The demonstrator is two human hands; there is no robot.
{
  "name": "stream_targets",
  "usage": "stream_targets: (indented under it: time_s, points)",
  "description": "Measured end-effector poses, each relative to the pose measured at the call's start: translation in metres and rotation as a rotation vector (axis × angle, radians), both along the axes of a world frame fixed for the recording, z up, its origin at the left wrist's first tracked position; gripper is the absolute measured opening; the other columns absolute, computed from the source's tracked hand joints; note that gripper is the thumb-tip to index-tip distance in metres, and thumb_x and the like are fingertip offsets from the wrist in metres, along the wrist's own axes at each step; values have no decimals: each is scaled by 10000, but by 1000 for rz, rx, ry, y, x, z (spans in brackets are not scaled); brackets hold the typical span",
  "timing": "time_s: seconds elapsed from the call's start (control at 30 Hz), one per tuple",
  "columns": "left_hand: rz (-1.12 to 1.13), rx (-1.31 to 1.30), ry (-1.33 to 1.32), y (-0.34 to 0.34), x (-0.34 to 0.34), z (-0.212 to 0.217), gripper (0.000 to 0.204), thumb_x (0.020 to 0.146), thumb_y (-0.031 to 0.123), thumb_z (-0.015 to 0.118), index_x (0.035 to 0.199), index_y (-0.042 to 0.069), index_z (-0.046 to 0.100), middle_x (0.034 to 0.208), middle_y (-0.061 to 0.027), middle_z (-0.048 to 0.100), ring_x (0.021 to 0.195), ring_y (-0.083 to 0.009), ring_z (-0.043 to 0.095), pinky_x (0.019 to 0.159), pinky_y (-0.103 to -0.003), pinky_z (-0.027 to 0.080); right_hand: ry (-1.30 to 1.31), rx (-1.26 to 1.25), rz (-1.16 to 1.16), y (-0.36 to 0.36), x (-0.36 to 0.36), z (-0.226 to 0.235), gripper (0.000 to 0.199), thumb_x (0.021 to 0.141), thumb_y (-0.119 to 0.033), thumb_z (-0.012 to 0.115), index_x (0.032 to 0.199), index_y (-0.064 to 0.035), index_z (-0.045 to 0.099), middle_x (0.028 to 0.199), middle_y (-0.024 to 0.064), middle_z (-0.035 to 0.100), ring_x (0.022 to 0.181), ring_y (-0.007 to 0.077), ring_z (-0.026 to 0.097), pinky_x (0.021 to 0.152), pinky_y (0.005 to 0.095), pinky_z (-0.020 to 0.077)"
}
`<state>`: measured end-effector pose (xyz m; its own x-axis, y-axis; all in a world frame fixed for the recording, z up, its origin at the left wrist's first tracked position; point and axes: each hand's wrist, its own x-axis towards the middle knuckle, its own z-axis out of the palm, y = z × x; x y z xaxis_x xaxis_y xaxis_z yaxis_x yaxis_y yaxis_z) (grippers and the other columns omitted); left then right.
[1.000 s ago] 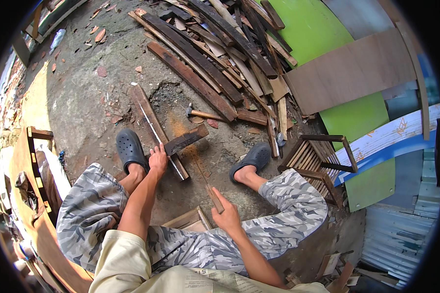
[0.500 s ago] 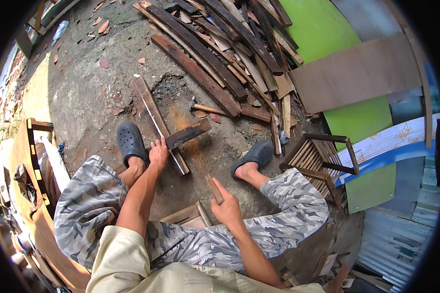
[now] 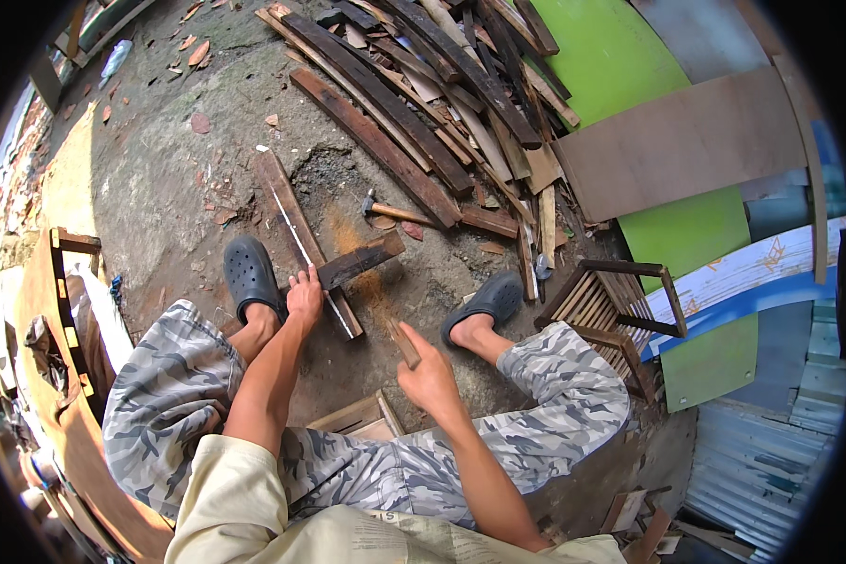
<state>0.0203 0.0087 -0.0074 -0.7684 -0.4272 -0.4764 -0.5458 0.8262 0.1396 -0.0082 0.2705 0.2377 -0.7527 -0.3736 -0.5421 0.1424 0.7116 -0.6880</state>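
Observation:
My left hand (image 3: 304, 297) presses down where a short dark plank (image 3: 368, 260) lies across a longer brown plank (image 3: 296, 226). The longer one has a white streak along its length and rests on the ground between my feet. My right hand (image 3: 430, 378) is closed round a short, flat wooden piece (image 3: 406, 346) like a tool handle, with its index finger stretched along it. Whatever lies beyond the far tip of this piece blends into the ground. Orange-brown sawdust (image 3: 346, 230) is scattered around the short plank.
A hammer (image 3: 397, 211) lies ahead of the planks, beside a big heap of old timber (image 3: 414, 103). A slatted wooden frame (image 3: 620, 310) stands on the right, near green panels (image 3: 691, 221). Another wooden frame (image 3: 352, 414) lies below my hands. Dark clogs (image 3: 250, 273) are on my feet.
My right hand has moved slightly forward and left with the wooden piece, toward the short plank. My left hand and both planks have stayed in place.

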Motion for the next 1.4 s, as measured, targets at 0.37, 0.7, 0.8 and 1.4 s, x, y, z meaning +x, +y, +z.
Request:
stream_targets:
  time_s: [0.37,0.7,0.8,1.4]
  points:
    - [-6,17,-23,4,-3,9,821,887,323,713,1523,28,286,1358,-222,483,1295,-471,468,987,-485,507,46,-89,-25,35,31,39,621,807,-90,615,1420,-112,519,989,310,674,925,457,664,825,451,521]
    - [30,75,0,2,-11,15,810,900,313,696,1539,55,270,1415,-216,455,1357,-463,406,1039,-479,472,45,-36,97,45,-46,50,585,821,-110,631,1400,-116,545,898,304,673,830,456,655,770,454,517]
    - [55,90,-16,3,-8,14,844,893,315,703,1552,62,239,1481,-219,399,1397,-464,357,1067,-479,451,175,-133,52,62,0,22,564,823,-110,628,1384,-109,562,847,302,668,817,454,655,760,461,518]
    - [2,65,53,4,1,22,826,866,280,730,1525,31,299,1460,-223,432,1374,-445,399,1063,-467,456,186,-173,-87,68,60,25,611,831,-109,635,1431,-154,524,799,282,663,715,426,680,652,448,522]
